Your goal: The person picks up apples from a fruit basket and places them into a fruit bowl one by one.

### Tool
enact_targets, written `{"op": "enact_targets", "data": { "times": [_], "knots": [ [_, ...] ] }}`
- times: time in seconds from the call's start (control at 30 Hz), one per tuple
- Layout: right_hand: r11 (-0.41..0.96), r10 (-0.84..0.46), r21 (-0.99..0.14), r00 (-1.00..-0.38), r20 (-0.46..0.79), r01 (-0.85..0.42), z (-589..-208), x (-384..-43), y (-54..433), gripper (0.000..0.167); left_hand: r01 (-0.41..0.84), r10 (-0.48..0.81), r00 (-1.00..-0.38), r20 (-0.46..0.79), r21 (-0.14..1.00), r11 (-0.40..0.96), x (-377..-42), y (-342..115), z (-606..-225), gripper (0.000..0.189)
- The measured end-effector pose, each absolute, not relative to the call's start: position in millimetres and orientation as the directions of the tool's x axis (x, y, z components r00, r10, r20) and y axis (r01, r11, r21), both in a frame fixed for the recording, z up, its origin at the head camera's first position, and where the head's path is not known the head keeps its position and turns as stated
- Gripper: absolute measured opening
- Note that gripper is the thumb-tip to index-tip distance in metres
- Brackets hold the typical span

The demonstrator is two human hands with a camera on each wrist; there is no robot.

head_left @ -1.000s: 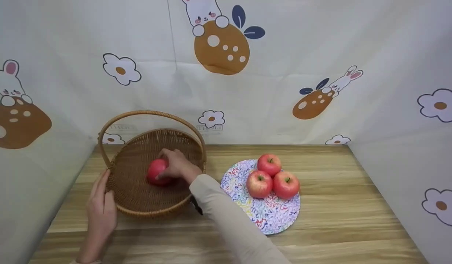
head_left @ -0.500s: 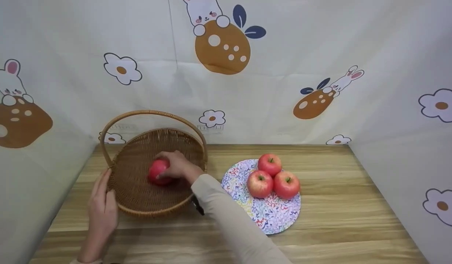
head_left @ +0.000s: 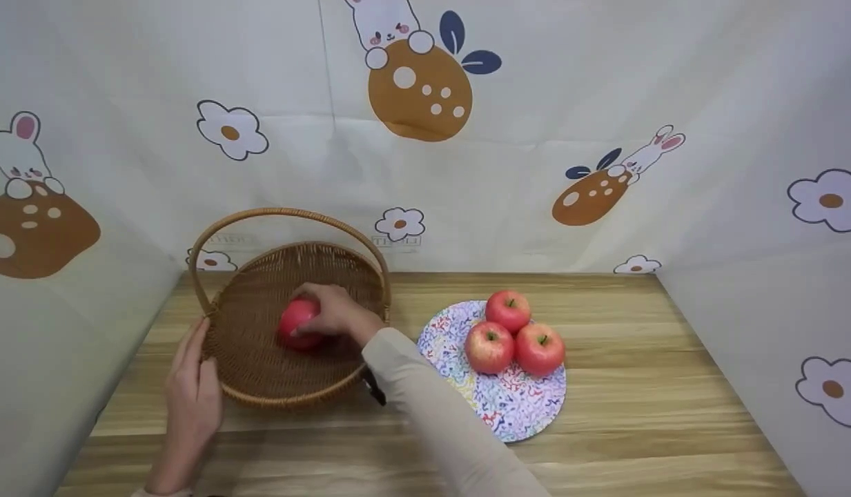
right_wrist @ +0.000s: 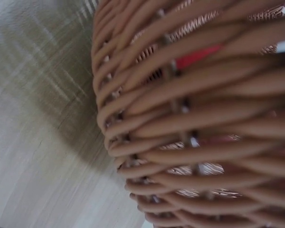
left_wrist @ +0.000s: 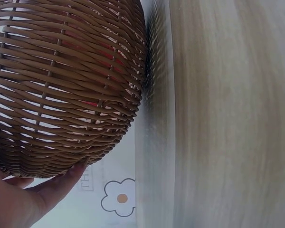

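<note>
A brown wicker basket (head_left: 249,369) with a tall arched handle stands on the left part of the table. Inside it my right hand (head_left: 339,314) grips a red apple (head_left: 297,321), thumb and fingers on its sides. My left hand (head_left: 194,393) rests against the outside of the basket's left wall, fingers nearly straight. The left wrist view shows those fingers (left_wrist: 61,185) touching the weave from outside. Through gaps in the weave (right_wrist: 194,109), the right wrist view shows a bit of red; the right hand itself is hidden there.
A round board with a colourful squiggle pattern (head_left: 522,414) lies right of the basket. On it three red apples (head_left: 489,348) sit close together. Printed fabric walls (head_left: 466,207) enclose the wooden table (head_left: 639,414) at the back and sides.
Almost nothing differs. The right hand keeps its grip on the apple inside the basket, and the left hand stays at the basket's side; the whole view has shifted very slightly.
</note>
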State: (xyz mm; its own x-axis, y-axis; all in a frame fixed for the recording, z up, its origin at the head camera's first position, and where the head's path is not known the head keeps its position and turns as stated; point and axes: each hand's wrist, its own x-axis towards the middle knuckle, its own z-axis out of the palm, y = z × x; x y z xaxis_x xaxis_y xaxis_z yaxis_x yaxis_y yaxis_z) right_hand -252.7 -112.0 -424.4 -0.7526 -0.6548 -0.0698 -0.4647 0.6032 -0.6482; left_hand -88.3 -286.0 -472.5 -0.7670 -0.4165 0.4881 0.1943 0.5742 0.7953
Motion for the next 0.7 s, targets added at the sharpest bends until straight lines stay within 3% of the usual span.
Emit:
{"op": "enact_targets", "data": {
  "times": [0.7],
  "knots": [
    [0.556,-0.675,-0.700,-0.735,-0.064,-0.449,-415.5,-245.1,-107.0,0.056,0.181,-0.416,-0.767,0.488,0.787,0.590,-88.9,-286.7,-473.3,0.054]
  ]
}}
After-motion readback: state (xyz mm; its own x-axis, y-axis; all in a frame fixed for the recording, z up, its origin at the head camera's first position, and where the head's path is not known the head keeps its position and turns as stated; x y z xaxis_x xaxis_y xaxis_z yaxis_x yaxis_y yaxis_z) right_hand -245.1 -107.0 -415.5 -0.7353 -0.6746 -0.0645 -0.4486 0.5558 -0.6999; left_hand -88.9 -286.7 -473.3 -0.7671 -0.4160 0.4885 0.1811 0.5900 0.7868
